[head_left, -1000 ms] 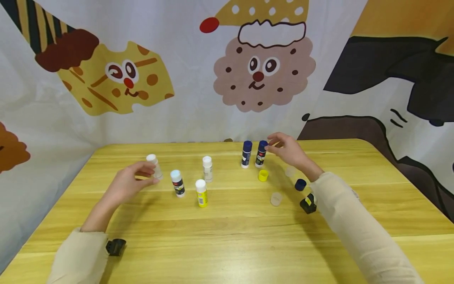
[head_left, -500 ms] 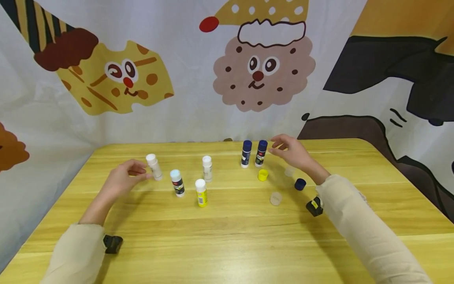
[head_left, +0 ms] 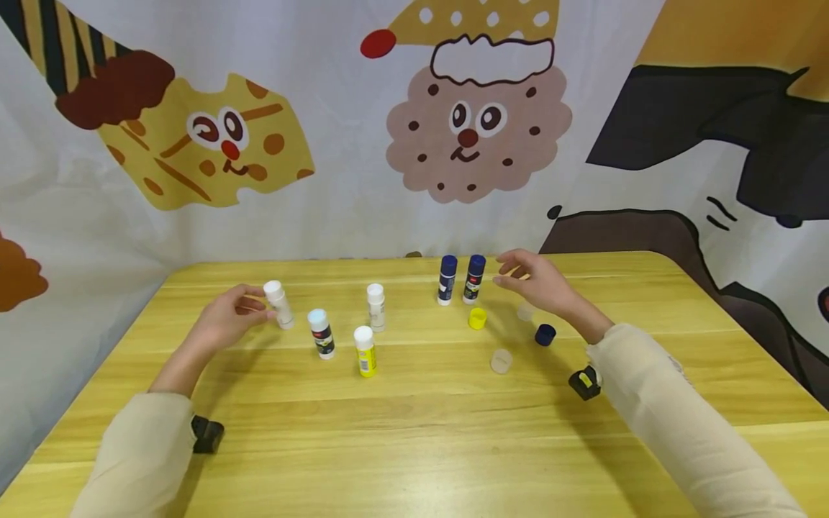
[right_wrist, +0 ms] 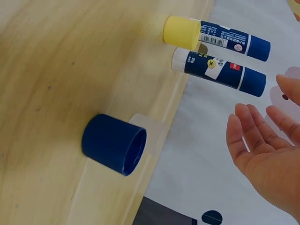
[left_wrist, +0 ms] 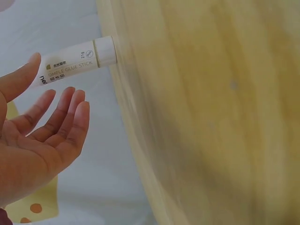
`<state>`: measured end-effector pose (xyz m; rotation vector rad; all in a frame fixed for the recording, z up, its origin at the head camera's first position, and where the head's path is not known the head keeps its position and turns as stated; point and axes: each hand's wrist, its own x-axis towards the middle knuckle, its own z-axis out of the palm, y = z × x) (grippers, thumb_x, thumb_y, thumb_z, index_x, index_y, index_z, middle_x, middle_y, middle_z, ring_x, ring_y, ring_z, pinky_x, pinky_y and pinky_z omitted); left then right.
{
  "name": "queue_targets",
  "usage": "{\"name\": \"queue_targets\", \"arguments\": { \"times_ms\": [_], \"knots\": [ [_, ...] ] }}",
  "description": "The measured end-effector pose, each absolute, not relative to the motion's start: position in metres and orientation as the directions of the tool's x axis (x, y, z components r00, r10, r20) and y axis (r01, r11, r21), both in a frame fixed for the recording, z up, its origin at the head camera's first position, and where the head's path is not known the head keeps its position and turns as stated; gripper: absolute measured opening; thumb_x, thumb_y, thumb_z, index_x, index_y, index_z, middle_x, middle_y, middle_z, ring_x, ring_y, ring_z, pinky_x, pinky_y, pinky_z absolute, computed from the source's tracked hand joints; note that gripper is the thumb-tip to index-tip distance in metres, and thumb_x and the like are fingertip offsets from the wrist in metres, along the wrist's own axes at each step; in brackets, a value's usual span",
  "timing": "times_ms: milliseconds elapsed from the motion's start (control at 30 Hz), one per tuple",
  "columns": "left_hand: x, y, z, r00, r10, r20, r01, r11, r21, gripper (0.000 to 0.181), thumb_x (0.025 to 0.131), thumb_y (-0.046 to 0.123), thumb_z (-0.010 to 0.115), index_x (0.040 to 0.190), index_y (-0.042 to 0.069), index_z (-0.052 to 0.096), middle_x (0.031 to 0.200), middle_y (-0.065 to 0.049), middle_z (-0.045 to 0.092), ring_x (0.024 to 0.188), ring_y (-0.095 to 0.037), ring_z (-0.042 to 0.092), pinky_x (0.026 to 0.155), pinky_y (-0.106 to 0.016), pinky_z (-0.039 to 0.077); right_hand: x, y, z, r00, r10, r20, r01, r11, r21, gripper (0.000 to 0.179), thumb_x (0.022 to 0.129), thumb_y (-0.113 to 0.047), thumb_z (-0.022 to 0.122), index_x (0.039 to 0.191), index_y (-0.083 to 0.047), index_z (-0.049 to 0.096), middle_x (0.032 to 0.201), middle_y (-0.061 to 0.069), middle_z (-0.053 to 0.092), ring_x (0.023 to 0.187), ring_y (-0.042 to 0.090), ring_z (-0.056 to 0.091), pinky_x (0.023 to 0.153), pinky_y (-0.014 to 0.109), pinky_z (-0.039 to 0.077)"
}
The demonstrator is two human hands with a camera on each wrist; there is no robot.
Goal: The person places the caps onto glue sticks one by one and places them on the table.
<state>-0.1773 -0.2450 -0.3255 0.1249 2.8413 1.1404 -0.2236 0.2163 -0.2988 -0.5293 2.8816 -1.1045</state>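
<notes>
My left hand is beside the white glue stick at the far left of the row, fingers loosely bent. In the left wrist view the glue stick stands on the table, with a gap between it and the fingers; the thumb overlaps its top end. Just right of a navy-capped glue stick, my right hand hovers with relaxed fingers. The right wrist view shows that navy glue stick upright and apart from the fingertips. Neither hand holds anything.
Another navy glue stick stands alongside. Between the hands stand a white one, a dark-labelled one and a yellow one. Loose caps lie right: yellow, navy, clear and another clear. A printed cloth hangs behind.
My right hand has drawn away to the right from the navy glue stick. The left hand has backed off leftward from the white glue stick, which stays standing.
</notes>
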Motion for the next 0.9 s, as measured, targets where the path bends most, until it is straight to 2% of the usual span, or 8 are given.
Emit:
{"name": "queue_targets", "arguments": {
  "times_ms": [200,600,900],
  "knots": [
    [-0.183,-0.244,-0.324,-0.992,0.115,-0.049,0.05,0.721,0.691,0.057,0.091,0.032,0.057,0.128,-0.007,0.04,0.118,-0.029,0.051,0.108,-0.043,0.048,0.083,-0.05,0.042,-0.218,0.223,-0.301,-0.93,-0.343,0.129,-0.343,0.689,-0.638,0.039,0.09,-0.019,0.06,0.121,0.002,0.051,0.106,0.018,0.058,0.092,0.029,0.056,0.078,0.043,0.046],
    [-0.186,-0.242,-0.323,-0.992,0.118,-0.042,0.057,0.725,0.687,0.054,0.091,0.029,0.057,0.127,-0.008,0.04,0.119,-0.029,0.05,0.109,-0.045,0.047,0.083,-0.051,0.043,-0.201,0.23,-0.308,-0.899,-0.428,0.089,-0.384,0.676,-0.629,0.033,0.089,-0.019,0.061,0.115,0.0,0.056,0.099,0.011,0.061,0.082,0.021,0.058,0.067,0.033,0.047],
    [-0.186,-0.239,-0.324,-0.992,0.128,-0.013,0.086,0.736,0.672,0.046,0.091,0.025,0.057,0.121,-0.007,0.045,0.116,-0.03,0.052,0.106,-0.046,0.049,0.082,-0.052,0.043,-0.192,0.232,-0.315,-0.833,-0.553,0.024,-0.424,0.609,-0.67,0.029,0.089,-0.015,0.061,0.112,0.003,0.057,0.097,0.007,0.062,0.083,0.02,0.059,0.065,0.028,0.049]
  ]
}}
